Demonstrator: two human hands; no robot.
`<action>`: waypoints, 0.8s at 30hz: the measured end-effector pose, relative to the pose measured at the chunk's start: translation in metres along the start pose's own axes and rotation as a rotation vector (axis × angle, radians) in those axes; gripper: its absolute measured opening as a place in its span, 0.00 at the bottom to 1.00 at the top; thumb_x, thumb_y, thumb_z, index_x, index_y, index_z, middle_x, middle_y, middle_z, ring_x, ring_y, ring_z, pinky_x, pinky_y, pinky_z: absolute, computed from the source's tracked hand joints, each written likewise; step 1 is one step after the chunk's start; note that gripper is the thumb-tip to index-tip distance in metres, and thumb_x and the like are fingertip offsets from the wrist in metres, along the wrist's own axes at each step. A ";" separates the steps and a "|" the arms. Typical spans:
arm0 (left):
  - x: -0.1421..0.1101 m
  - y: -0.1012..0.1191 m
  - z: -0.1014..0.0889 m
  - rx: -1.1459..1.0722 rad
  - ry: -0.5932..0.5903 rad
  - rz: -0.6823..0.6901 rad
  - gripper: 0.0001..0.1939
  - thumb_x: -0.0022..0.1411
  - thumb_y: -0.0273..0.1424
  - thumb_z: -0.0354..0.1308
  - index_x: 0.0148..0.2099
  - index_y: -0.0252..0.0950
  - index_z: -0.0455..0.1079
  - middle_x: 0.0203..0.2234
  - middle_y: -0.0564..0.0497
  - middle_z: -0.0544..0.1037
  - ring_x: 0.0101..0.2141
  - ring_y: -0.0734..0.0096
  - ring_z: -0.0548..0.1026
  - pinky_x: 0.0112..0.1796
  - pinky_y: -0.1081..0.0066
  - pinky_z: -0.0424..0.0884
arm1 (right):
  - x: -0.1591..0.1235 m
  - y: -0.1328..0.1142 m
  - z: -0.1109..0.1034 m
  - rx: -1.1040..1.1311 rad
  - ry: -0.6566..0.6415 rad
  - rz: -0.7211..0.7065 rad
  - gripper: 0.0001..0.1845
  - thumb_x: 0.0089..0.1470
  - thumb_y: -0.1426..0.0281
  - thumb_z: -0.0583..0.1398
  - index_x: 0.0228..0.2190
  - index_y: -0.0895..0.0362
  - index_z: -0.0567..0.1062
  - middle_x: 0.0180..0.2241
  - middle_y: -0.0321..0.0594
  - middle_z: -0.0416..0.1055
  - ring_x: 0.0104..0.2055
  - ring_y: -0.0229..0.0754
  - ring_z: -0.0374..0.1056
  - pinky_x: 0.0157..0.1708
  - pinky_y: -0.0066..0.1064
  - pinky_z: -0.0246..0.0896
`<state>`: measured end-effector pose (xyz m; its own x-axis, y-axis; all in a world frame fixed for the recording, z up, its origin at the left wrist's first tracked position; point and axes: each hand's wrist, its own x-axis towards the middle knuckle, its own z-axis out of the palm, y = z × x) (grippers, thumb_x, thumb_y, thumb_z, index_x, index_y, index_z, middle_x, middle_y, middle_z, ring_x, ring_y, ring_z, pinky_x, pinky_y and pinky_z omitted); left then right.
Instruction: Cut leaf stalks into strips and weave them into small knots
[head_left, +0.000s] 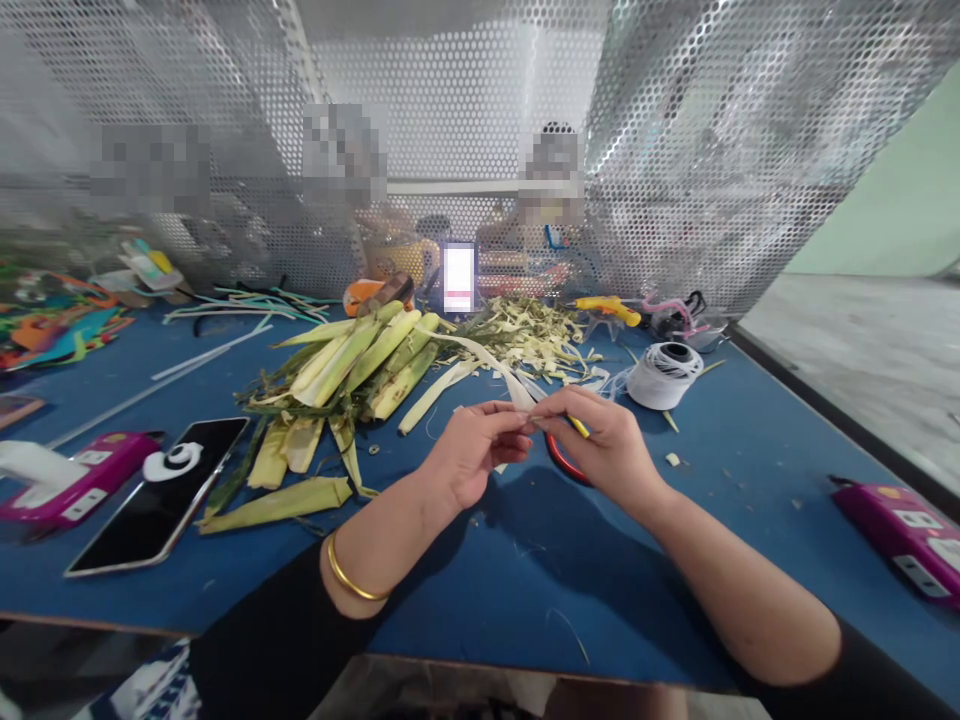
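Observation:
Both of my hands meet above the blue table, fingertips pinched close together. Between them is a pale corn husk strip whose long end rises toward the back left. My left hand grips its lower end; the fingers of my right hand close on the same spot. Below my right hand, partly hidden, lie scissors or pliers with a red handle and a yellow part. Left of my hands is a pile of green-yellow corn husks. A spool of white thread stands to the right.
Husk scraps heap up behind my hands, near a lit phone. A yellow tool lies at the back right. Purple power strips sit at both sides, and a dark phone lies left. A perforated metal screen borders the back.

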<state>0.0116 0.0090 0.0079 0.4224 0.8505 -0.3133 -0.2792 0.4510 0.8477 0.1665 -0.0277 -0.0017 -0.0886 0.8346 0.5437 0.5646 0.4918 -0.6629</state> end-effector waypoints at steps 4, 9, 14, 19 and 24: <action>0.000 0.002 0.000 -0.052 -0.016 -0.080 0.05 0.50 0.20 0.60 0.25 0.32 0.71 0.18 0.52 0.73 0.18 0.82 0.69 0.21 0.81 0.68 | 0.000 -0.001 -0.001 -0.064 0.011 -0.043 0.09 0.56 0.69 0.56 0.29 0.50 0.76 0.30 0.38 0.75 0.35 0.43 0.68 0.37 0.35 0.62; -0.002 -0.003 0.002 0.054 -0.016 0.061 0.03 0.51 0.25 0.63 0.27 0.32 0.71 0.20 0.51 0.75 0.20 0.79 0.71 0.24 0.78 0.71 | -0.002 0.000 0.002 -0.024 0.082 0.059 0.07 0.55 0.68 0.57 0.27 0.52 0.75 0.29 0.38 0.74 0.34 0.42 0.68 0.36 0.34 0.62; -0.002 -0.010 0.005 0.206 0.044 0.236 0.07 0.53 0.31 0.63 0.29 0.33 0.71 0.23 0.51 0.78 0.21 0.77 0.73 0.27 0.74 0.73 | -0.003 0.002 0.006 0.092 0.118 0.230 0.06 0.53 0.67 0.59 0.26 0.54 0.73 0.26 0.36 0.73 0.30 0.40 0.67 0.32 0.32 0.62; -0.003 -0.014 0.007 0.318 0.080 0.346 0.07 0.55 0.32 0.61 0.29 0.33 0.71 0.22 0.51 0.78 0.21 0.76 0.75 0.27 0.74 0.73 | -0.002 0.004 0.008 0.165 0.156 0.312 0.04 0.49 0.68 0.60 0.26 0.55 0.71 0.24 0.34 0.71 0.28 0.38 0.65 0.31 0.32 0.60; 0.000 -0.018 0.007 0.363 0.099 0.400 0.05 0.54 0.31 0.61 0.29 0.34 0.72 0.22 0.52 0.78 0.22 0.75 0.75 0.28 0.74 0.73 | -0.002 0.005 0.010 0.209 0.165 0.349 0.03 0.48 0.69 0.61 0.25 0.54 0.71 0.24 0.34 0.71 0.28 0.39 0.67 0.31 0.33 0.61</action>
<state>0.0224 -0.0014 -0.0042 0.2565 0.9657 0.0395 -0.0783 -0.0200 0.9967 0.1611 -0.0248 -0.0113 0.2193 0.9173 0.3324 0.3577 0.2414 -0.9021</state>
